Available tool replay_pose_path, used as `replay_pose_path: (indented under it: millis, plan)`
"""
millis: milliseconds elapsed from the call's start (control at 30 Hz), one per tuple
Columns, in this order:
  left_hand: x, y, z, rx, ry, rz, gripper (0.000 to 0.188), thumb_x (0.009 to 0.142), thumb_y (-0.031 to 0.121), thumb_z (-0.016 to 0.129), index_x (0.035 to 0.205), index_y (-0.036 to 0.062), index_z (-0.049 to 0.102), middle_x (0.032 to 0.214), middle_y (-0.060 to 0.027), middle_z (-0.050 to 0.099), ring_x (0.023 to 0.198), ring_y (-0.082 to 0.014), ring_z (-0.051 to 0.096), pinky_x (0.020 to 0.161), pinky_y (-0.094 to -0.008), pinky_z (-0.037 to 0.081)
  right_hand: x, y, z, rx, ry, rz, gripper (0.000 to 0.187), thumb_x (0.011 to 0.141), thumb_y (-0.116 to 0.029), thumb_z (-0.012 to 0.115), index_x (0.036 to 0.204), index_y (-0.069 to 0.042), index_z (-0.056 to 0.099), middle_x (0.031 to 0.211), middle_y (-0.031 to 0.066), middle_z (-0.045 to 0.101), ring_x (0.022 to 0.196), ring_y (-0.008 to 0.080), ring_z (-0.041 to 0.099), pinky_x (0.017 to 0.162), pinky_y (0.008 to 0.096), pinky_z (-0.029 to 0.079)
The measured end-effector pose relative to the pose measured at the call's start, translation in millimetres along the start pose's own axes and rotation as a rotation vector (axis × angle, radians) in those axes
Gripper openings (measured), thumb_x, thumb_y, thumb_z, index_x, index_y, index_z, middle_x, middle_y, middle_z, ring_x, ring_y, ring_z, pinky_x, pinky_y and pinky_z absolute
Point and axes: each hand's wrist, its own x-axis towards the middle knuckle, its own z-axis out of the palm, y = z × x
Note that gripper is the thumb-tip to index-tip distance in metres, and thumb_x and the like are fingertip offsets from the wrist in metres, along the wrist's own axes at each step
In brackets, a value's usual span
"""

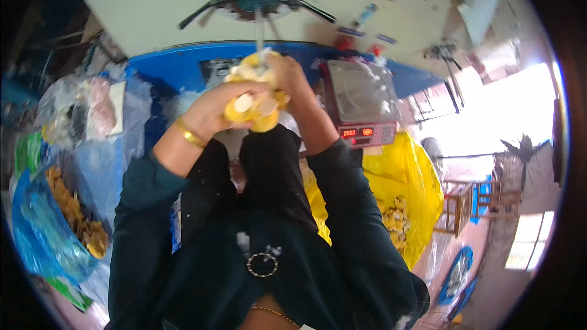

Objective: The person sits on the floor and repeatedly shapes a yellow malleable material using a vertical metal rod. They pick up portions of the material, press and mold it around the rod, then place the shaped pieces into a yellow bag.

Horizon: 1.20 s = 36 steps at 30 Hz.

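Left hand [215,110], gold bangle at wrist, wrapped around a lumpy yellow fruit piece [257,101]; right hand [290,76] clamped on the same piece from above. Fruit raised before a blue table edge [183,64]. Just right, a steel-topped digital scale [361,104]; below it, an open yellow plastic bag [406,189].
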Motion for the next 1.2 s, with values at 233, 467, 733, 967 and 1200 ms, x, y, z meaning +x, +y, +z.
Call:
replay_pose_path:
  millis: [233,467,733,967,1200]
  plan:
    - [-19,-35,-49,-0.060,-0.149,-0.114,0.051,0.098,0.041,0.046,0.128,-0.0002,0.049,0.122,-0.0153,0.059,0.109,-0.0230,0.060,0.081,-0.0364,0.055,-27,53,-165,0.023,0.518,0.268,0.031,0.091,-0.029,0.052,0.100,0.001,0.055,0.078,0.0091,0.059,0.065,0.0191,0.058,0.056,0.0333,0.049]
    - [-15,-55,-73,-0.034,-0.140,-0.039,0.038,0.097,0.032,0.051,0.113,-0.0014,0.058,0.105,-0.0150,0.065,0.095,-0.0203,0.065,0.076,-0.0322,0.057,-76,74,-313,-0.644,0.767,0.675,0.046,0.090,-0.037,0.048,0.107,0.005,0.056,0.092,0.0242,0.065,0.073,0.0335,0.066,0.061,0.0429,0.052]
    - [-30,-90,-94,-0.068,0.055,-0.084,0.032,0.096,0.030,0.053,0.110,0.0022,0.060,0.099,-0.0097,0.066,0.087,-0.0156,0.064,0.071,-0.0259,0.053,-169,76,-286,-1.282,0.800,0.218,0.053,0.080,-0.020,0.062,0.129,-0.007,0.047,0.123,0.0187,0.054,0.110,0.0366,0.055,0.093,0.0439,0.044]
    - [-38,-101,-93,-0.033,0.075,-0.065,0.029,0.095,0.030,0.055,0.108,0.0044,0.062,0.098,-0.0081,0.067,0.086,-0.0145,0.064,0.072,-0.0254,0.052,-108,23,-277,-1.205,0.383,0.091,0.065,0.073,-0.014,0.069,0.133,-0.012,0.045,0.132,0.0151,0.050,0.111,0.0331,0.057,0.092,0.0400,0.047]
    - [-39,-109,-77,0.060,0.006,-0.015,0.029,0.095,0.030,0.055,0.111,0.0069,0.062,0.099,-0.0068,0.067,0.090,-0.0142,0.063,0.075,-0.0260,0.051,-76,61,-207,-0.589,-0.152,0.263,0.042,0.078,-0.039,0.072,0.102,-0.006,0.064,0.091,0.0162,0.066,0.079,0.0252,0.065,0.072,0.0332,0.051]
